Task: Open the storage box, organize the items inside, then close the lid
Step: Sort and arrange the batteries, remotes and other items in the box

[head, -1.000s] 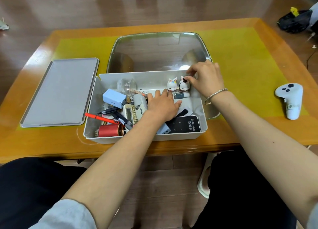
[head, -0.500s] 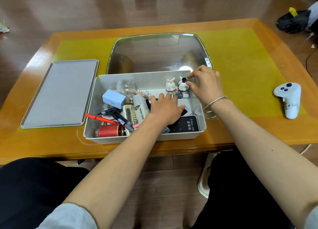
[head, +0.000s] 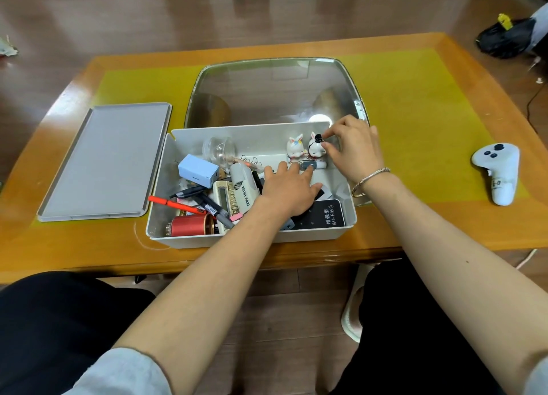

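Our box (head: 184, 234) sits open on the worktop (head: 415, 127), lid (head: 103, 160) to its left. Left hand (head: 289, 190) lies flat on clutter—right hand (head: 354, 148) pinches a figurine (head: 315, 151); a controller (head: 498, 172) lies to the right.

Head-worn view, forward and downward

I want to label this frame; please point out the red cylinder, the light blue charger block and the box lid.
red cylinder (head: 192, 225), head view, middle of its side.
light blue charger block (head: 197, 170), head view, its top face.
box lid (head: 103, 160), head view, its flat centre.
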Action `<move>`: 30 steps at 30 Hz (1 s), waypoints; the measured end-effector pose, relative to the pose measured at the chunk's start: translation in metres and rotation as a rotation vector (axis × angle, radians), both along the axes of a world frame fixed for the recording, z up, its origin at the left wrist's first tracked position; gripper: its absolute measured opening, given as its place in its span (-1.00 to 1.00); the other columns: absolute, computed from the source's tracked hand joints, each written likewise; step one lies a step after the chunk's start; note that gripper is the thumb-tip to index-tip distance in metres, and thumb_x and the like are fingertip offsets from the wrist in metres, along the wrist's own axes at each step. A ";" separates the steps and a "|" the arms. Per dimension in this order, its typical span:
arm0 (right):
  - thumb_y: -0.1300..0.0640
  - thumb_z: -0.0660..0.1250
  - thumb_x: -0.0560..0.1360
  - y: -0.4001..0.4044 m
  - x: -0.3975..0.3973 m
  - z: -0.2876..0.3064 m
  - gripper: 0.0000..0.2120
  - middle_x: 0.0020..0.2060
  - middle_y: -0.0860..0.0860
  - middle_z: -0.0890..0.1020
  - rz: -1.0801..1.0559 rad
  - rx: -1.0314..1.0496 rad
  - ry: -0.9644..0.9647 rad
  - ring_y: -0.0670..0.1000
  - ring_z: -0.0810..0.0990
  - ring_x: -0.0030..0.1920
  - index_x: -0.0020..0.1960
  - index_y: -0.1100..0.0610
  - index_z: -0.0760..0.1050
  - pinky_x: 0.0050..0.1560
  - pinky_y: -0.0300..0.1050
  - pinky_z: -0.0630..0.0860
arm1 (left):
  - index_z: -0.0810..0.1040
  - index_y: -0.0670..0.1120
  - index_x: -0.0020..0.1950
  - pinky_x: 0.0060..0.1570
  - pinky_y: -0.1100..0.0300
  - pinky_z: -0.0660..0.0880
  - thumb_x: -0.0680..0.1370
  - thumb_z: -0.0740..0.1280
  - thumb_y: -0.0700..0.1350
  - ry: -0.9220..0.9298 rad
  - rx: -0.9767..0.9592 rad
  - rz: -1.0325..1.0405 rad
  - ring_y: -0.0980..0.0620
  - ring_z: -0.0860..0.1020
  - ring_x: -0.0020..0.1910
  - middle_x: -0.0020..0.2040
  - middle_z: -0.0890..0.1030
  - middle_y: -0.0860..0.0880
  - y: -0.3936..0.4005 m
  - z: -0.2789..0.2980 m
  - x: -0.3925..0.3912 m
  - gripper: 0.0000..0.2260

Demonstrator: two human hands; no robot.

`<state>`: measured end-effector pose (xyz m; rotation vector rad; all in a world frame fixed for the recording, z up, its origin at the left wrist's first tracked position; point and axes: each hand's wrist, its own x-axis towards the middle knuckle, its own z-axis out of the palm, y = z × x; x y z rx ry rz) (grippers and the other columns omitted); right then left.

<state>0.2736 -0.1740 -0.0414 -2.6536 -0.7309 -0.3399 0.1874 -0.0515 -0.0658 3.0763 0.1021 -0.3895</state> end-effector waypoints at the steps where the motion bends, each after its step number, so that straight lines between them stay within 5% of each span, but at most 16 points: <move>1: 0.06 0.35 0.48 0.000 0.000 0.000 -0.86 0.00 -0.03 0.54 0.000 0.001 0.001 0.05 0.47 0.10 0.01 0.03 0.59 0.05 -0.04 0.24 | 0.13 0.03 0.55 0.30 -0.21 0.15 0.64 -0.08 0.20 0.002 -0.001 0.000 -0.17 0.20 0.43 0.49 0.26 -0.11 0.000 0.000 0.000 -0.49; 11: 0.05 0.33 0.49 0.000 -0.003 0.002 -0.86 0.00 -0.02 0.54 -0.002 0.004 0.011 0.06 0.46 0.10 0.02 0.03 0.58 0.01 -0.08 0.20 | 0.19 0.05 0.52 0.24 -0.14 0.18 0.65 -0.05 0.18 -0.067 -0.040 0.006 -0.17 0.27 0.37 0.43 0.33 -0.12 0.000 0.011 -0.005 -0.53; 22: 0.05 0.31 0.50 0.029 -0.033 0.027 -0.79 0.06 0.03 0.56 0.138 0.030 0.081 0.06 0.47 0.14 0.11 0.06 0.56 0.20 0.00 0.33 | 0.45 -0.02 0.32 0.21 -0.02 0.24 0.60 0.18 -0.11 -0.648 -0.195 0.379 -0.07 0.33 0.29 0.29 0.46 -0.05 0.073 0.045 -0.066 -0.71; 27: 0.05 0.32 0.50 0.056 -0.053 0.028 -0.72 0.14 0.03 0.55 0.268 -0.094 0.245 0.05 0.48 0.18 0.19 0.06 0.52 0.25 0.02 0.39 | 0.43 -0.08 0.33 0.23 -0.07 0.25 0.55 0.23 -0.20 -0.613 -0.119 0.513 -0.15 0.30 0.34 0.37 0.40 -0.10 0.121 0.037 -0.088 -0.66; 30: 0.07 0.33 0.49 0.067 -0.060 0.021 -0.69 0.15 0.09 0.55 0.292 -0.131 0.343 0.08 0.50 0.17 0.20 0.11 0.51 0.19 -0.03 0.43 | 0.34 -0.11 0.40 0.27 -0.14 0.23 0.61 0.17 -0.08 -0.516 -0.093 0.645 -0.21 0.25 0.38 0.45 0.29 -0.16 0.140 0.027 -0.101 -0.64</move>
